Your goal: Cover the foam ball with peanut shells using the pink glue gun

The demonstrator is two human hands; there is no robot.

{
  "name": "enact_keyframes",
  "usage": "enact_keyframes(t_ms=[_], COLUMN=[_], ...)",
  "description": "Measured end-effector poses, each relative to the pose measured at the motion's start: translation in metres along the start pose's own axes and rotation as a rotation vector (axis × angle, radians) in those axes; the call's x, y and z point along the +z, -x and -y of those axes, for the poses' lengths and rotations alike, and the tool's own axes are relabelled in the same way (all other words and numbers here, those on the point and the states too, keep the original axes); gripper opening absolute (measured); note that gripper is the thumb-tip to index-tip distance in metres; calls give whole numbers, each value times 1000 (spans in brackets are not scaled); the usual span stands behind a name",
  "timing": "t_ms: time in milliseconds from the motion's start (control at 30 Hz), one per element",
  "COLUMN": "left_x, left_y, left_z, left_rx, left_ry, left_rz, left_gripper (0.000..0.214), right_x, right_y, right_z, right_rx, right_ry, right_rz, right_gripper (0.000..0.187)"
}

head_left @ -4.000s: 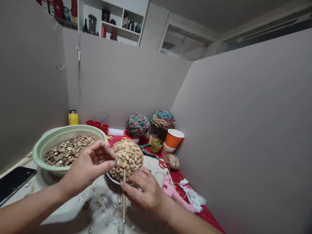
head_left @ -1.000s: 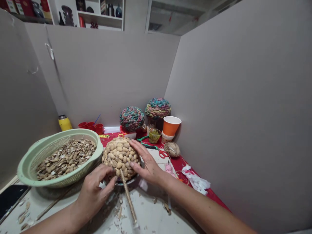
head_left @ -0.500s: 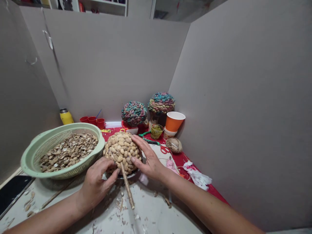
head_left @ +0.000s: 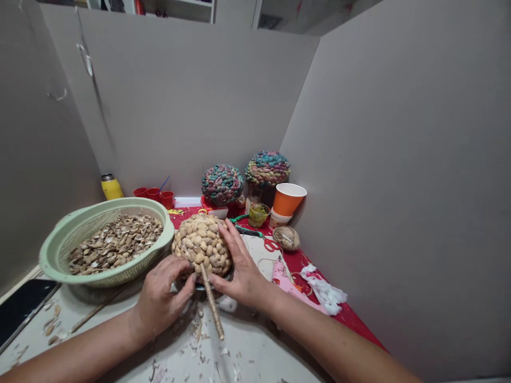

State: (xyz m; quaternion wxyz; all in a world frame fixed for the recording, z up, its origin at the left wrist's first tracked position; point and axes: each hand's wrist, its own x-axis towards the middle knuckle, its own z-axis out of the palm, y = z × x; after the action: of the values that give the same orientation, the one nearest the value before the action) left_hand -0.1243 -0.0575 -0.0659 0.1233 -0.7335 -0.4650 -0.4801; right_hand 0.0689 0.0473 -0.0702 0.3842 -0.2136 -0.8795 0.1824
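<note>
A ball covered in tan peanut shells (head_left: 202, 238) rests in front of me, with a thin stick (head_left: 212, 306) jutting from its near side toward me. At the ball's lower left edge my left hand (head_left: 165, 284) has its fingers curled and thumb drawn close. Whatever may be between those fingertips is hidden. My right hand (head_left: 243, 266) holds the ball's right side, long fingers along the top right and thumb low near the stick. A dish rim shows under the ball, mostly hidden.
On the left stands a green colander (head_left: 50, 266) of shell pieces, beside a black phone (head_left: 24, 308). Two coloured shell balls (head_left: 222, 184), an orange cup (head_left: 288, 199) and red scissors (head_left: 271, 244) lie behind. Twine (head_left: 286, 238) and a pink glue gun (head_left: 281, 274) are at right.
My right thumb has slid lower and left toward the stick. The whole view has shifted slightly, showing more of the pink glue gun. My left hand keeps its curled pose.
</note>
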Motion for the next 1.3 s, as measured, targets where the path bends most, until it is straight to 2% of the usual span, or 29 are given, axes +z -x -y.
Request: enact_keyframes(t_ms=[100, 333, 500, 600, 667, 800, 933, 1133, 1300], left_x=[0, 0, -4, -7, -7, -4, -1, 2, 5], left_y=[0, 4, -1, -5, -6, -7, -7, -5, -5], left_z=[1, 5, 11, 16, 18, 20, 20, 23, 24], left_rx=[7, 81, 44, -24, -65, -102, -152, -193, -190], left_ry=[5, 8, 19, -20, -28, 55, 96, 147, 161], left_rz=[-3, 11, -113, -152, -108, 85, 195, 262, 242], left_gripper=[17, 25, 23, 26, 35, 61, 68, 67, 65], right_x=[4, 8, 9, 9, 9, 12, 15, 16, 16], right_y=[-1, -5, -5, -4, -3, -3, -4, -5, -5], right_z=[8, 13, 14, 15, 16, 16, 16, 17, 17], right_rx=[-23, -22, -4, -1, 4, 9, -3, -3, -6], right_ry=[44, 93, 98, 107, 111, 130, 128, 133, 141], right_rz=[-31, -63, -92, -83, -77, -93, -122, -131, -151], right_gripper=[108, 102, 90, 90, 94, 102, 101, 98, 97])
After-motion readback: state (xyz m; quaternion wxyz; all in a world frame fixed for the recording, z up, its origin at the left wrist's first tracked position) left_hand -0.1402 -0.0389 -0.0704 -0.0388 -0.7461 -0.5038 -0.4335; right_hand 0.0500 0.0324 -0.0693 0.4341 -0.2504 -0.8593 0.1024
